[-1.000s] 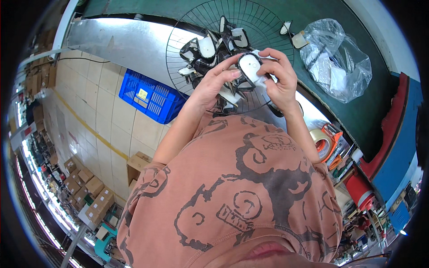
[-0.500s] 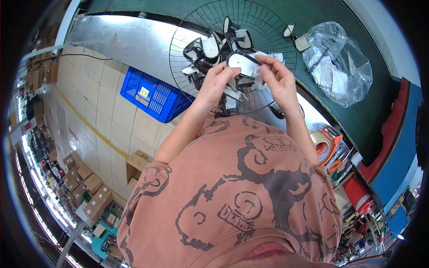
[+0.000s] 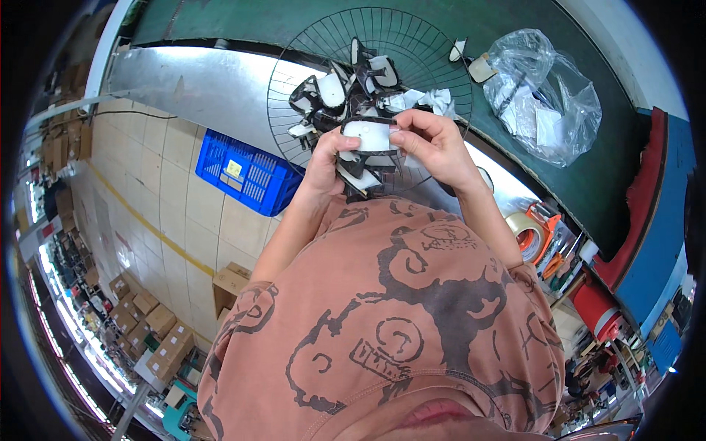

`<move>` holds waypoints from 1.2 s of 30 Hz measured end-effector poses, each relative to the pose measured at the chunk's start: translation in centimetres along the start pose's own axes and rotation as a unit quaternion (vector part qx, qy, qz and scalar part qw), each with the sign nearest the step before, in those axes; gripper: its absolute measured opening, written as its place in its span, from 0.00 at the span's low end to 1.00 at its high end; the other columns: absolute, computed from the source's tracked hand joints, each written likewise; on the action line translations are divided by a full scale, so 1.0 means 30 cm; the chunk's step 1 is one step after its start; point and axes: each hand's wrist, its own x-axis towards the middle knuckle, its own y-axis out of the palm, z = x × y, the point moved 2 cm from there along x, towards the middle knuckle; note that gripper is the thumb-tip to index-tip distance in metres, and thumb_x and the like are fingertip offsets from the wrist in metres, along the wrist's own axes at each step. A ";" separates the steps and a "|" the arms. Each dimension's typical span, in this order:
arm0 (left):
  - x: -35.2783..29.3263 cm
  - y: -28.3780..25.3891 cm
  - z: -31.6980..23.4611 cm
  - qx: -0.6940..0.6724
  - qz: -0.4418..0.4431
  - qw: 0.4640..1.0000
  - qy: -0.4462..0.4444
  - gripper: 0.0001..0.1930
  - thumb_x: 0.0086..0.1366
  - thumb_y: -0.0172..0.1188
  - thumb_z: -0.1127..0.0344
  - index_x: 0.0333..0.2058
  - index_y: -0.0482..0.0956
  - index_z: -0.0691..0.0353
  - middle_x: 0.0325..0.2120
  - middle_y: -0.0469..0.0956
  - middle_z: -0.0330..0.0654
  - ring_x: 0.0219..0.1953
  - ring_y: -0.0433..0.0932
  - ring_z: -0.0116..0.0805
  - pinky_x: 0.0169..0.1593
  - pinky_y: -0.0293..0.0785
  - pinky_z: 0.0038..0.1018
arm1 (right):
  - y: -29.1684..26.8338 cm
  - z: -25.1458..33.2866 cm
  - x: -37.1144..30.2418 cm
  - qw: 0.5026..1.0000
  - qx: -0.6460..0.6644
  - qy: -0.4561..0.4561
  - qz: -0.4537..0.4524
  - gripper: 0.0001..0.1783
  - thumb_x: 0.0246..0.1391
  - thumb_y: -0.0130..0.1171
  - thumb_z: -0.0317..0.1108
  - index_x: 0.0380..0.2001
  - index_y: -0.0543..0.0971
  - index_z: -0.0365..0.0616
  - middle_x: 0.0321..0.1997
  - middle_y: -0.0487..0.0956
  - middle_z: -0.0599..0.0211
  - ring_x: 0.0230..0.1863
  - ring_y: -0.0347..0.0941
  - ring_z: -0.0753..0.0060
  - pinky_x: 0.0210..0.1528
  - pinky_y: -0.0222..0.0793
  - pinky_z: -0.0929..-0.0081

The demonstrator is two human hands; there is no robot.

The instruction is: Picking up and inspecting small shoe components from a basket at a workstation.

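Observation:
Between my two hands is a black shoe [image 3: 371, 137] with a white insole, held above the wire basket. My left hand [image 3: 326, 160] grips one end of it, thumb on the white insole. At the other end my right hand [image 3: 435, 149] pinches the insole's edge between thumb and fingertips. More black shoes [image 3: 331, 90] with white insoles lie heaped in the round black wire basket [image 3: 278, 117]. Crumpled white paper [image 3: 438, 101] sits just beyond my right hand. The shoe's underside is hidden.
A clear plastic bag [image 3: 577, 121] with white pieces rests on the green tabletop [image 3: 507, 18] to the right. Near it lies a beige sole-shaped piece [image 3: 482, 68]. A blue crate [image 3: 246, 173] stands on the floor at left. A tape roll [image 3: 526, 234] is by my right elbow.
The shoe has moved slightly left and down, and its white insole now faces up more fully. My right hand has come in from beside the shoe to pinch its end.

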 end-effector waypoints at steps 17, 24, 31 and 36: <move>-0.119 0.051 -0.023 0.267 0.160 0.948 -0.065 0.25 0.48 0.61 0.63 0.46 0.81 0.69 0.37 0.83 0.44 0.37 0.79 0.29 0.44 0.73 0.22 | -0.005 -0.097 -0.022 0.995 -0.020 0.094 0.029 0.03 0.56 0.61 0.26 0.33 0.80 0.39 0.30 0.78 0.78 0.31 0.70 0.89 0.35 0.66 0.86; -0.065 -0.039 0.019 0.007 -0.019 0.993 -0.114 0.23 0.57 0.57 0.57 0.43 0.77 0.73 0.35 0.81 0.49 0.34 0.82 0.40 0.39 0.81 0.33 | -0.129 -0.042 0.055 0.911 -0.368 -0.130 -0.136 0.12 0.50 0.65 0.27 0.40 0.84 0.41 0.43 0.80 0.61 0.42 0.75 0.66 0.45 0.71 0.73; -0.018 0.006 0.006 0.070 -0.076 0.991 -0.081 0.20 0.62 0.54 0.60 0.46 0.74 0.72 0.38 0.79 0.46 0.36 0.80 0.35 0.39 0.81 0.30 | -0.150 0.013 0.057 0.843 -0.496 -0.197 -0.070 0.20 0.56 0.60 0.39 0.51 0.80 0.45 0.57 0.74 0.56 0.53 0.71 0.52 0.53 0.69 0.64; 0.000 0.084 -0.012 0.261 -0.015 0.965 -0.018 0.20 0.64 0.53 0.61 0.48 0.76 0.72 0.40 0.79 0.44 0.39 0.77 0.28 0.45 0.72 0.24 | -0.143 0.049 0.003 0.954 -0.284 -0.073 0.059 0.20 0.58 0.60 0.34 0.54 0.78 0.43 0.47 0.81 0.61 0.46 0.77 0.69 0.47 0.72 0.72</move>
